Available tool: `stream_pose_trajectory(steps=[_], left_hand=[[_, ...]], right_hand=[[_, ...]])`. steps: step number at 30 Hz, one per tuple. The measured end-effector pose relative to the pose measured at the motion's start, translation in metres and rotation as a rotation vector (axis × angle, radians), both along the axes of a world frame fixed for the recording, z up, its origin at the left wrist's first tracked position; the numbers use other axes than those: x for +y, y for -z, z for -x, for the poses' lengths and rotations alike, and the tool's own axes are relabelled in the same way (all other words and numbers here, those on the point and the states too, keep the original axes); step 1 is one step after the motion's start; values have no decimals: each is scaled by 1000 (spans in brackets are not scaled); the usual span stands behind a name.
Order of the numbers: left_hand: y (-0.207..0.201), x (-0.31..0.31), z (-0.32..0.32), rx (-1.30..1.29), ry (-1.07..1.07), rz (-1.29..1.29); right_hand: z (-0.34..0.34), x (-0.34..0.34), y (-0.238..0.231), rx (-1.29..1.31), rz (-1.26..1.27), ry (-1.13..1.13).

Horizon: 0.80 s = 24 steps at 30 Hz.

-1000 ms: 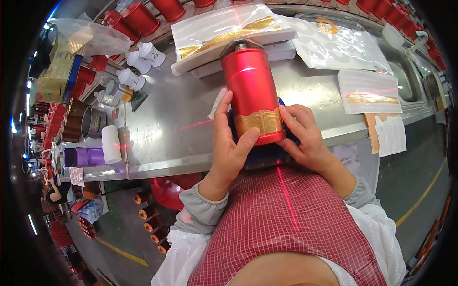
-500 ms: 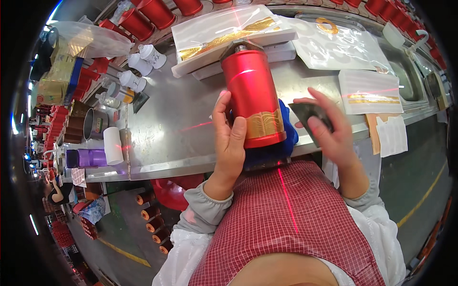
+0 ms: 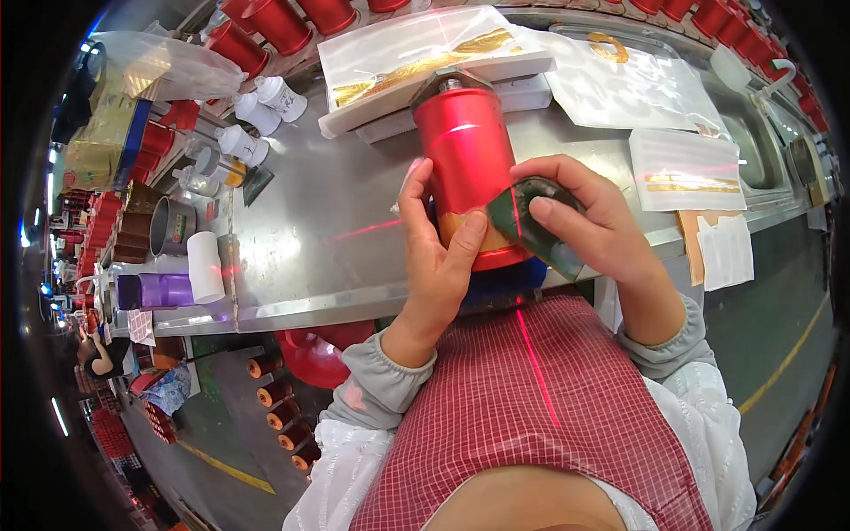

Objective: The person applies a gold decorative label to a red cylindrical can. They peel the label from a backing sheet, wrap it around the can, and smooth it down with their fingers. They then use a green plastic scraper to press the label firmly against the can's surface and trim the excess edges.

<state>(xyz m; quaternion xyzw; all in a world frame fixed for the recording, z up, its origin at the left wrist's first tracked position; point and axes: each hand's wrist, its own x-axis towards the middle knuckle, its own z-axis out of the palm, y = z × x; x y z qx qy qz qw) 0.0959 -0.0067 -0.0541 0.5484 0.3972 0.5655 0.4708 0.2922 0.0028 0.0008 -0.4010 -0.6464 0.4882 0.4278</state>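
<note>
A red metal cylinder [image 3: 460,146] lies in front of me, its far end against a metal fitting [image 3: 451,83]. Round its near part runs a gold patterned band [image 3: 453,228], now partly covered. My left hand [image 3: 434,265] grips the cylinder from the left, fingers along its side and thumb over the band. My right hand [image 3: 606,226] is closed on a dark green flat scraper [image 3: 522,221], thumb on top. The scraper's left edge lies at the cylinder's right side, over the band. Beneath the cylinder's near end is a blue cloth [image 3: 505,281].
Behind the cylinder, a white tray [image 3: 354,115] carries gold-patterned sheets. White sheets [image 3: 633,88] and a gold-striped sheet [image 3: 686,173] lie at right, near a sink [image 3: 757,150]. White bottles [image 3: 282,99], a grey pot [image 3: 173,227] and a paper roll [image 3: 206,267] stand left.
My right hand has moved left with the scraper, from beside the cylinder onto its right side. My left thumb has shifted further right across the gold band.
</note>
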Motion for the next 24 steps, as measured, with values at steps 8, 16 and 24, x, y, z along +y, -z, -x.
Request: stream_pose_trajectory(steps=[8, 16, 24], left_hand=[[-2, 1, 0, 117, -17, -18], [-2, -11, 3, -177, 94, 73], [-6, -11, 0, -69, 72, 55]], right_hand=[[-14, -8, 10, 92, 176, 61], [-12, -11, 26, 141, 201, 53], [-13, -10, 24, 67, 137, 68]])
